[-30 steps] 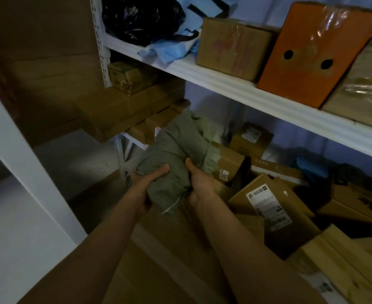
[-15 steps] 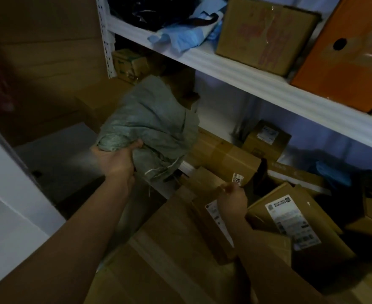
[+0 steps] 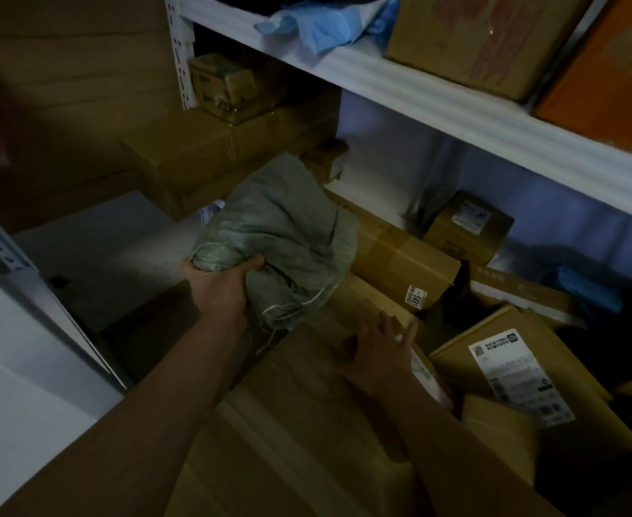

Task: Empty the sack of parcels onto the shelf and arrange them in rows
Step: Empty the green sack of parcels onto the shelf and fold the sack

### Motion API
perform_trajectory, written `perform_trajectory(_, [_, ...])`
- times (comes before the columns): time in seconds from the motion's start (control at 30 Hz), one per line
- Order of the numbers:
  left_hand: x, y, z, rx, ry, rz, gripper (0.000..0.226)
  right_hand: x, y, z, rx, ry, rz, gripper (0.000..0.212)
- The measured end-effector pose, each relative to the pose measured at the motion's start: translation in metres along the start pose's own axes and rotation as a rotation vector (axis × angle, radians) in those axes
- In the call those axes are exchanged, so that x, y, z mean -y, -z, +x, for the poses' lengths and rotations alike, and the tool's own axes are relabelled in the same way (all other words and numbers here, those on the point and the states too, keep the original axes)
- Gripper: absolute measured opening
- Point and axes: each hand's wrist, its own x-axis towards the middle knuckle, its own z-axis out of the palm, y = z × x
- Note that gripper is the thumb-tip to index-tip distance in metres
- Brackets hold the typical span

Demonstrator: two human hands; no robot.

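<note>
The grey-green woven sack [image 3: 288, 236] is bunched into a crumpled bundle at the left end of the lower shelf. My left hand [image 3: 219, 283] grips its lower left edge. Several brown cardboard parcels lie jumbled on the lower shelf: a long box with a numbered sticker [image 3: 393, 255], a small labelled box [image 3: 467, 227] behind it, a box with a large white label [image 3: 512, 371] at the right, and a big flat box [image 3: 299, 416] in front. My right hand [image 3: 381, 348] rests spread on the far edge of the big flat box, holding nothing.
A white upper shelf board [image 3: 456, 110] carries a brown box [image 3: 482, 39], an orange box [image 3: 613, 80] and blue plastic [image 3: 318, 20]. Stacked cartons [image 3: 217, 151] fill the back left. A white perforated upright [image 3: 178, 50] and a nearer rack post [image 3: 16, 263] stand at the left.
Both hands held the sack a second ago. My right hand let go and came down onto the big flat box. My left hand keeps the sack, now lower, beside the long box.
</note>
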Motion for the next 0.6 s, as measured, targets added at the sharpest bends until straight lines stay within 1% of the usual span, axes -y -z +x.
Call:
perform_trajectory(0.07, [0.004, 0.000, 0.000, 0.011, 0.023, -0.010, 0.105, -0.006, 0.003, -0.004, 0.006, -0.106, -0.050, 0.057])
perform_trajectory(0.1, [0.005, 0.000, -0.002, 0.019, 0.037, -0.017, 0.105, -0.009, 0.004, -0.005, 0.018, -0.138, -0.052, 0.050])
perform_trajectory(0.2, [0.011, -0.002, -0.004, 0.042, 0.041, 0.003, 0.110, -0.016, 0.002, -0.005, 0.036, -0.144, -0.004, 0.040])
perform_trajectory(0.27, [0.014, -0.004, -0.005, 0.058, 0.036, 0.002, 0.109, -0.016, -0.002, -0.003, 0.009, -0.125, 0.117, 0.036])
perform_trajectory(0.33, [0.015, -0.006, -0.006, 0.072, 0.042, 0.009, 0.111, -0.013, 0.001, -0.001, -0.017, -0.140, 0.351, 0.031])
perform_trajectory(0.37, [0.016, -0.007, -0.006, 0.072, 0.044, 0.004, 0.115, -0.011, 0.007, 0.000, -0.050, -0.183, 0.497, 0.026])
perform_trajectory(0.4, [0.018, -0.007, -0.006, 0.081, 0.044, 0.010, 0.118, -0.009, 0.016, 0.001, -0.118, -0.262, 0.668, 0.021])
perform_trajectory(0.43, [0.019, -0.008, -0.008, 0.090, 0.052, 0.015, 0.118, -0.010, 0.028, 0.003, -0.226, -0.366, 0.877, 0.016])
perform_trajectory(0.5, [0.022, -0.011, -0.008, 0.093, 0.063, 0.027, 0.108, -0.016, 0.055, 0.014, -0.411, -0.561, 1.349, 0.019])
perform_trajectory(0.53, [0.027, -0.014, -0.006, 0.100, 0.062, 0.032, 0.100, -0.020, 0.071, 0.019, -0.461, -0.587, 1.578, 0.019])
perform_trajectory(0.57, [0.031, -0.018, -0.005, 0.104, 0.068, 0.061, 0.095, -0.026, 0.084, 0.025, -0.496, -0.555, 1.755, 0.019])
perform_trajectory(0.6, [0.034, -0.023, -0.005, 0.132, 0.057, 0.105, 0.092, -0.031, 0.098, 0.030, -0.511, -0.488, 1.866, 0.026])
